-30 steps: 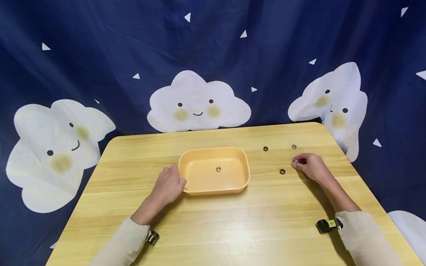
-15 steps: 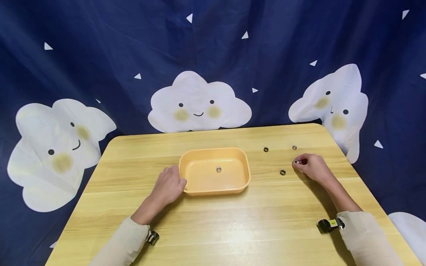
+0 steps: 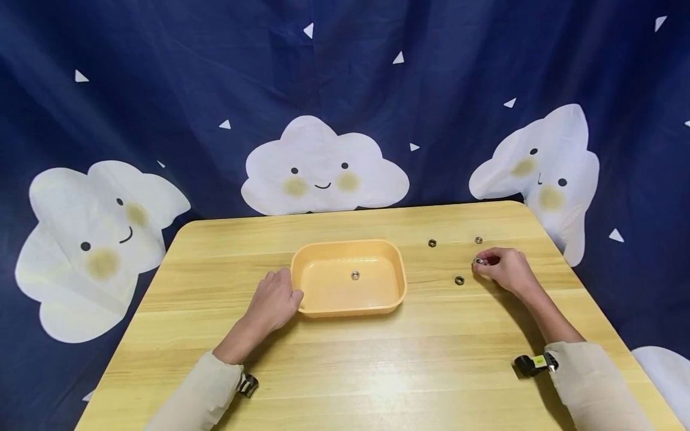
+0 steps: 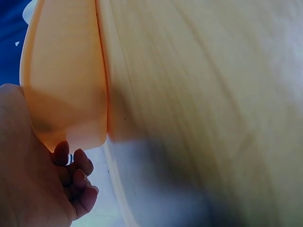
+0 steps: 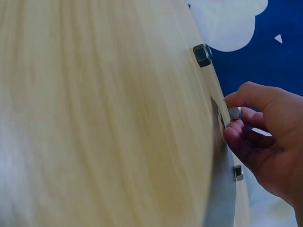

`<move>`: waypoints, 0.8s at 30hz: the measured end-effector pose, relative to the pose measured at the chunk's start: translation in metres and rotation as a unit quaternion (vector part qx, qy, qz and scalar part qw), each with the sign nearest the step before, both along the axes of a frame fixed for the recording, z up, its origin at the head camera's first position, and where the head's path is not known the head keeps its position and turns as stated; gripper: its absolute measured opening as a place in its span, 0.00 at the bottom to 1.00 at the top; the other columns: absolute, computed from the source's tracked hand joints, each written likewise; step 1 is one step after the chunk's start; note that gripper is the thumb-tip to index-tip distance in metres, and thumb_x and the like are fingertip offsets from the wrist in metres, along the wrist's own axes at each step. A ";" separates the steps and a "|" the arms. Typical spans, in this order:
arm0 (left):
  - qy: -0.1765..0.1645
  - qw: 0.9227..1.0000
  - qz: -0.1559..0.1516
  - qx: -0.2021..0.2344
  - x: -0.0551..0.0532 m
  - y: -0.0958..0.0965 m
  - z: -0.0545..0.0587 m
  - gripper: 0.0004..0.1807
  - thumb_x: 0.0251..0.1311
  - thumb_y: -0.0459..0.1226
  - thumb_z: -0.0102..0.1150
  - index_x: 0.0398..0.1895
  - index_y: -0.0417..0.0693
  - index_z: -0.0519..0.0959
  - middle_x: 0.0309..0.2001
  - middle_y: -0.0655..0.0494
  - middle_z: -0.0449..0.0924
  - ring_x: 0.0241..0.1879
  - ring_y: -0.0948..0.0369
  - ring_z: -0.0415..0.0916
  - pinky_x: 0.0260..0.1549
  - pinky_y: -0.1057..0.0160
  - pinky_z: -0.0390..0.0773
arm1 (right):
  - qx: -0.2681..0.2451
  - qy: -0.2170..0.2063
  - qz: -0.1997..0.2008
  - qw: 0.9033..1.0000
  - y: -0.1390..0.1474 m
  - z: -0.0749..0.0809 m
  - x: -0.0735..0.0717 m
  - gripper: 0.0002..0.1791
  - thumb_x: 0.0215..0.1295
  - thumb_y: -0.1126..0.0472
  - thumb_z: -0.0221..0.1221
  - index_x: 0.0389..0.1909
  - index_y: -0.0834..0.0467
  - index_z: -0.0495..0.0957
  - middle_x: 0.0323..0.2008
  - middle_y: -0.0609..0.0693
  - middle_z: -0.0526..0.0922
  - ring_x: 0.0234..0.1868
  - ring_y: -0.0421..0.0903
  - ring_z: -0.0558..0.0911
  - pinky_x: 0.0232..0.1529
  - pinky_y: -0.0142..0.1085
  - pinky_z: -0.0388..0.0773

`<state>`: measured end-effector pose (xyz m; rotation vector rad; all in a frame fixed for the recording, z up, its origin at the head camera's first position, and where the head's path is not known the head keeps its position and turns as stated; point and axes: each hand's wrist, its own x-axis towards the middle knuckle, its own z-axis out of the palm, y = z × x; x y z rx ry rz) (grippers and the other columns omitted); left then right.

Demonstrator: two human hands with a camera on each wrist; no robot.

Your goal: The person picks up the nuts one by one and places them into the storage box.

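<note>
My left hand (image 3: 272, 301) grips the left end of a shallow orange plastic tray (image 3: 345, 312), thumb at the rim. In the left wrist view its fingers curl by the tray's corner. One silver hex nut (image 3: 355, 275) lies inside the tray. To the right, my right hand (image 3: 507, 269) pinches another silver hex nut (image 5: 235, 113) between thumb and fingers, low over the table. Around that hand lie a dark nut (image 3: 459, 280) to its left, a silver nut (image 3: 478, 240) behind it and a dark nut (image 3: 432, 243) farther left.
The wooden table (image 3: 372, 371) has rounded far corners. A dark blue curtain (image 3: 345, 72) with smiling white clouds hangs behind its far edge. A black wrist device (image 3: 527, 366) sits at the right sleeve, and another black device (image 3: 248, 385) at the left.
The head view shifts by a few pixels. Both hands stay almost still, the left on the tray and the right still pinching the nut.
</note>
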<state>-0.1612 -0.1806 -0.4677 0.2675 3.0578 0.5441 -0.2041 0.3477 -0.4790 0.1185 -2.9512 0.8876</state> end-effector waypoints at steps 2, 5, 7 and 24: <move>0.001 1.000 -0.001 0.000 0.000 0.000 -0.001 0.10 0.61 0.42 0.50 0.32 0.43 0.71 0.28 0.51 0.69 0.30 0.53 0.65 0.32 0.59 0.64 | -0.012 -0.003 0.000 1.000 -0.001 0.001 0.000 0.14 0.60 0.55 0.71 0.42 0.60 0.88 0.35 0.54 0.90 0.34 0.40 0.84 0.34 0.28 0.76; 0.004 1.000 -0.003 -0.002 -0.001 0.000 -0.002 0.10 0.61 0.42 0.50 0.32 0.43 0.71 0.28 0.51 0.69 0.31 0.53 0.65 0.32 0.59 0.64 | -0.028 -0.006 0.002 1.000 -0.004 0.003 -0.001 0.15 0.61 0.55 0.70 0.44 0.60 0.88 0.36 0.54 0.90 0.33 0.36 0.83 0.34 0.27 0.76; 0.004 1.000 -0.003 -0.003 -0.001 0.000 -0.001 0.10 0.61 0.41 0.50 0.32 0.43 0.71 0.27 0.51 0.69 0.30 0.53 0.65 0.31 0.59 0.63 | -0.040 -0.008 0.002 0.999 -0.006 0.005 -0.001 0.16 0.62 0.54 0.70 0.45 0.61 0.88 0.36 0.55 0.90 0.33 0.33 0.81 0.34 0.26 0.77; 0.004 1.000 -0.003 -0.002 -0.001 0.000 0.000 0.10 0.61 0.41 0.50 0.31 0.43 0.70 0.27 0.51 0.68 0.30 0.53 0.64 0.32 0.59 0.63 | -0.104 0.017 0.007 0.994 -0.032 0.022 -0.002 0.14 0.59 0.61 0.71 0.45 0.64 0.89 0.37 0.59 0.90 0.31 0.25 0.79 0.35 0.19 0.75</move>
